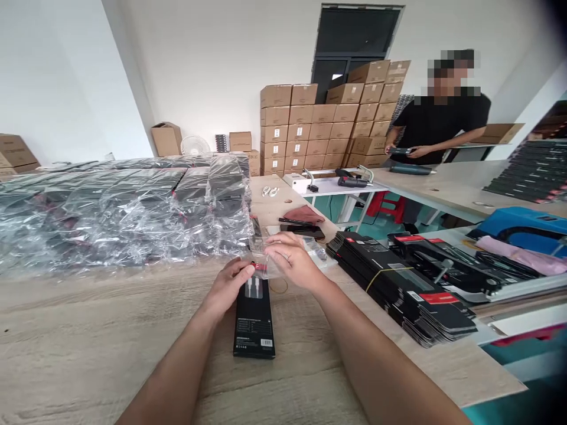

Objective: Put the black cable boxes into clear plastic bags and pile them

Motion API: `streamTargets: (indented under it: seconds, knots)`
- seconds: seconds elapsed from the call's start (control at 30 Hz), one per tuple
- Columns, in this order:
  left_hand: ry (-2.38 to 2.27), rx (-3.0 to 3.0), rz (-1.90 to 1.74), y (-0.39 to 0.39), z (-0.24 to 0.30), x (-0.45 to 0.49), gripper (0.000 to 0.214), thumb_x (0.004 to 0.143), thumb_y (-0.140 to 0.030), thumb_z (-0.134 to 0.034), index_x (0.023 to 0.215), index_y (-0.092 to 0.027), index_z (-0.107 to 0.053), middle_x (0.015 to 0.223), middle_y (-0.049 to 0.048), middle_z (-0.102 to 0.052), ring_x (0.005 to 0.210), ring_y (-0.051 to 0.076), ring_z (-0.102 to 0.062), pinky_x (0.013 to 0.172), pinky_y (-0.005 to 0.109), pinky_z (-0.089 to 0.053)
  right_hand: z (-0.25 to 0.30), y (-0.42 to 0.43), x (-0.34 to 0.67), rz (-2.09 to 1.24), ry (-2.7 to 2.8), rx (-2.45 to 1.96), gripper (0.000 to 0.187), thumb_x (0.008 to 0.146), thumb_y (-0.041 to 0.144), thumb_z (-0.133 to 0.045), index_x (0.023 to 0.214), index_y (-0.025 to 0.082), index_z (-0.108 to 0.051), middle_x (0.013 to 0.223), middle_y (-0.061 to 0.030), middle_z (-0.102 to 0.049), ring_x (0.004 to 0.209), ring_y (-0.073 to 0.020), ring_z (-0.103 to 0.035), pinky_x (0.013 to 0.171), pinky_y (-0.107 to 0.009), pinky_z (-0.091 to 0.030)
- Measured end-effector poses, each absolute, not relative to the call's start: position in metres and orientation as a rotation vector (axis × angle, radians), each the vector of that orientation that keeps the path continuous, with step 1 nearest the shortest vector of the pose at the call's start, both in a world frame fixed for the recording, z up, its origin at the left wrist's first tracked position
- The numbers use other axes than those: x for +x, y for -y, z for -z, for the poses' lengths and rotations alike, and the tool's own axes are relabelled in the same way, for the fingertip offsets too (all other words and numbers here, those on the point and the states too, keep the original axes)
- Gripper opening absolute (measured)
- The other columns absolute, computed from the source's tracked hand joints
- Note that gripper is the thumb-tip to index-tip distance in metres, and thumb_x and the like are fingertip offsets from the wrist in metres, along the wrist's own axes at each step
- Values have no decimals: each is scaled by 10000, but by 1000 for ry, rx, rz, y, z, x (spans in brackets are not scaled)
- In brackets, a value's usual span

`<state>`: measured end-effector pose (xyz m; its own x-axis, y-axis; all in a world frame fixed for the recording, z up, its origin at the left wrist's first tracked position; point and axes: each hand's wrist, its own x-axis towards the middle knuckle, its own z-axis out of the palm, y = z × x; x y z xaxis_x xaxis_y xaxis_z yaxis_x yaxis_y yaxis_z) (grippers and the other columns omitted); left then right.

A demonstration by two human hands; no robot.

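Note:
A flat black product pack (pixel 254 321) with a white cable showing through its window lies on the wooden table (pixel 88 342) in front of me. My left hand (pixel 229 285) grips the pack's top end, fingers curled on it. My right hand (pixel 290 257) is closed on a clear plastic sleeve (pixel 270 260) held over that same top end. A rubber band (pixel 279 287) lies just right of the pack.
A big heap of bagged black packs (pixel 119 206) fills the table's left and back. Banded stacks of black packs (pixel 398 283) lie to the right. A person in black (pixel 438 124) stands at a far table. Cardboard boxes (pixel 328 124) are stacked behind.

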<state>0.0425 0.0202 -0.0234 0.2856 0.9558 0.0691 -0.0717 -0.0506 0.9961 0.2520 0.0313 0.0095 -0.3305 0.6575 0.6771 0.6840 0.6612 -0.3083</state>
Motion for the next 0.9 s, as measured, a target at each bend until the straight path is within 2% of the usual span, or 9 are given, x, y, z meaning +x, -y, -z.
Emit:
streamTargets:
  seconds: [0.07, 0.2, 0.27, 0.4, 0.5, 0.57, 0.67, 0.77, 0.9]
  knots:
    - [-907, 1308, -1068, -18, 21, 43, 448, 734, -488, -679, 1078, -201, -692, 1098, 75, -690, 1082, 262, -586, 972, 380, -407, -11, -26, 242, 112, 2075, -1013, 220, 935, 270, -480, 916, 250, -698, 1114, -46, -633, 1043, -213, -516, 911, -405, -379]
    - [-778, 1253, -1072, -18, 20, 44, 460, 813, -532, -570, 1079, -177, -691, 1127, 86, -681, 1109, 255, -574, 995, 375, -387, -9, -17, 224, 234, 2166, -928, 218, 912, 204, -504, 933, 273, -710, 1180, -44, -608, 1167, -234, -454, 968, -421, -359]
    - [-728, 1200, -1087, -21, 22, 44, 452, 800, -513, -601, 1057, -155, -699, 1094, 98, -693, 1079, 258, -588, 989, 380, -388, -6, -14, 218, 211, 2221, -882, 236, 911, 193, -500, 963, 292, -708, 1207, -34, -596, 1205, -227, -435, 996, -416, -356]
    - [-722, 1128, -1139, -25, 25, 44, 387, 767, -473, -656, 980, -157, -723, 1055, 93, -706, 1024, 245, -608, 957, 365, -413, -1, -18, 217, -18, 1978, -1022, 237, 902, 304, -523, 1095, 289, -660, 1291, -52, -545, 1242, -240, -422, 1041, -446, -341]
    - [-744, 1193, -1120, -23, 23, 45, 354, 768, -483, -645, 908, -173, -741, 1060, 79, -705, 1015, 235, -604, 946, 345, -422, 0, -27, 224, -349, 1597, -1242, 397, 866, 452, -544, 1208, 255, -591, 1302, -89, -540, 1216, -249, -466, 1017, -443, -371]
    - [-784, 1263, -1055, -21, 21, 46, 355, 766, -497, -636, 879, -179, -747, 1034, 73, -709, 975, 232, -607, 911, 340, -434, 0, -31, 230, -680, 1486, -1321, 438, 830, 525, -563, 1145, 227, -627, 1221, -90, -600, 1133, -240, -539, 974, -408, -408]
    - [-810, 1339, -957, -17, 18, 49, 361, 772, -507, -620, 851, -179, -749, 999, 64, -712, 905, 216, -611, 855, 321, -443, -3, -31, 233, -1036, 1468, -1242, 393, 740, 539, -662, 910, 185, -681, 975, -50, -684, 918, -209, -619, 863, -348, -457]
    - [-821, 1349, -909, -13, 15, 50, 373, 775, -517, -610, 845, -179, -751, 969, 60, -716, 861, 211, -620, 820, 313, -449, -7, -28, 231, -1053, 1371, -1098, 343, 700, 512, -706, 761, 179, -646, 817, -10, -668, 758, -164, -602, 728, -291, -463]
    - [-747, 1382, -883, -5, 7, 51, 349, 779, -488, -624, 896, -184, -751, 1067, 70, -696, 978, 233, -609, 875, 315, -437, -10, -29, 229, -981, 1191, -1018, 307, 711, 486, -706, 741, 193, -621, 749, 2, -651, 655, -124, -568, 578, -232, -420]
